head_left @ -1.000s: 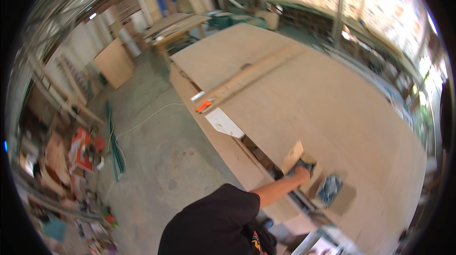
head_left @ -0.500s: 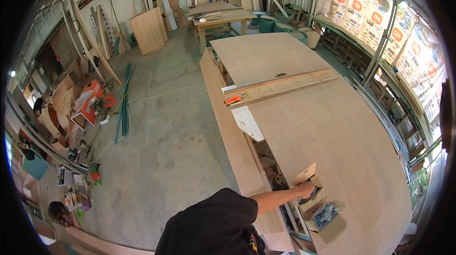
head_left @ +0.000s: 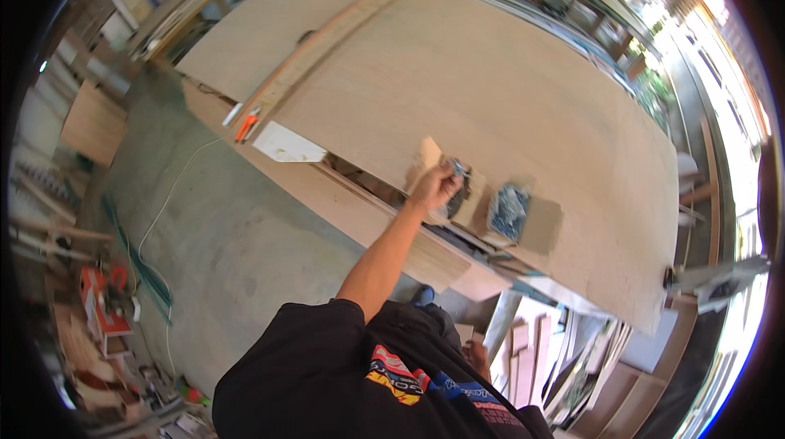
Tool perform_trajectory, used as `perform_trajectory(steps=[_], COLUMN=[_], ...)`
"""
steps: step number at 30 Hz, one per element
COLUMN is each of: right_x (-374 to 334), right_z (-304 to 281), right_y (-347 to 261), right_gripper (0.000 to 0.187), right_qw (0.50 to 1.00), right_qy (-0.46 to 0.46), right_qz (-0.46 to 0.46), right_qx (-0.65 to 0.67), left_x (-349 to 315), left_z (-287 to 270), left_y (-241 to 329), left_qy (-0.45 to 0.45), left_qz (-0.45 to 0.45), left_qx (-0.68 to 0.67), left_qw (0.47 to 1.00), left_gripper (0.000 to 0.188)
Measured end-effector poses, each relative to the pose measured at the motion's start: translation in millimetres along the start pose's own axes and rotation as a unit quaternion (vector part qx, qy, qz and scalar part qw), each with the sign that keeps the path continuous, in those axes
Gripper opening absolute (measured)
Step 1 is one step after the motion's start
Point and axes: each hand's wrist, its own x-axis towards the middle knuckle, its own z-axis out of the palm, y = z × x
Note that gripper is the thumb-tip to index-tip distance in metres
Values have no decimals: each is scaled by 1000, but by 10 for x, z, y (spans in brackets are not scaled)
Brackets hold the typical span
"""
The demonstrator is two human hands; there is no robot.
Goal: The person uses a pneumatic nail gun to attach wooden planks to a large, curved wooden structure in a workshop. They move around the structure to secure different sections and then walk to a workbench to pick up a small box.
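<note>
My left hand (head_left: pixel 437 186) is closed around a small bunch of silvery metal hardware (head_left: pixel 459 169), too small to name exactly. It is just above an open cardboard box (head_left: pixel 469 217) with a raised flap, dark pieces inside. Beside that box, to the right, stands a second open cardboard box (head_left: pixel 530 236) holding a clear plastic bag (head_left: pixel 509 208) of bluish-grey pieces. Both boxes rest at the near edge of a large wooden panel (head_left: pixel 507 87). My right hand (head_left: pixel 476 354) is low, close to my body, its fingers mostly hidden and blurred.
Orange-handled pliers (head_left: pixel 247 125) and a white board piece (head_left: pixel 288 144) lie near the panel's left edge. A long wooden strip (head_left: pixel 319 38) crosses the panel. Below right are stacked wood offcuts (head_left: pixel 527 353). A cable (head_left: pixel 168 210) runs over the concrete floor at left.
My view has swung right and down, bringing my right hand into sight. My left hand has risen from inside the cardboard box, with metal pieces now showing in its fingers.
</note>
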Motion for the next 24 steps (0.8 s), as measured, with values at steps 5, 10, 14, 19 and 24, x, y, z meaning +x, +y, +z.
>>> perform_trajectory(steps=[5,10,14,19,24], right_x=[-309,-458,-1209,-1830,-1628], right_z=[98,170,689,1713,2263], right_y=[-347,-552,-1818,-3596,-4086], right_gripper=[30,27,30,52,46], right_qw=[993,979,937,888,784], right_qy=[51,46,-64,-192,-436], right_qz=[-73,-161,-292,-284,-184], right_qx=[80,113,178,305,400], left_x=[86,-124,-270,-527,-775], left_z=[-13,-146,170,707,762], left_y=[17,28,-77,-234,-342], left_qy=[29,95,61,54,57], left_qz=[40,33,37,36,212], left_qx=[42,164,117,234,732], left_qw=[998,981,991,970,645], left_gripper=[9,9,9,13,10])
